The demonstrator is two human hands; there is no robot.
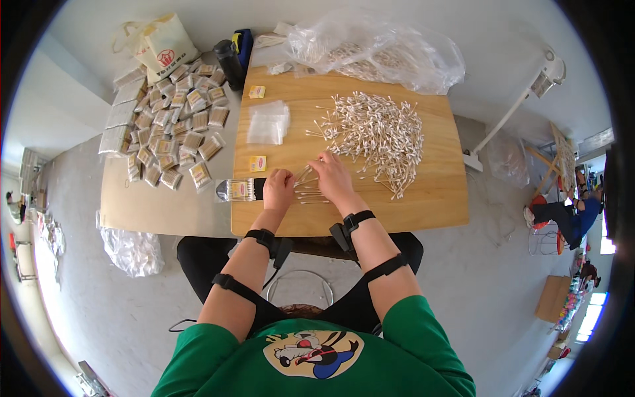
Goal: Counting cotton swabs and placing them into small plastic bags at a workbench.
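My left hand [280, 190] is closed near the table's front edge, its fingertips pinched at a few cotton swabs [304, 175]. Facing it, my right hand [334, 177] pinches the other side of these swabs. More loose swabs [312, 196] lie on the wood just below and between the hands. Left of my left hand, a small clear packet of swabs [238, 190] with a yellow label rests by a black piece. A large heap of loose cotton swabs [380, 135] spreads over the table to the right of and beyond my right hand.
A stack of clear bags [268, 122] lies between two yellow label stacks [257, 92] [258, 163]. Many filled packets [169, 126] cover the left table, with a tote bag [165, 49] and a dark bottle [228, 64] behind. A big plastic bag [377, 53] sits at the back.
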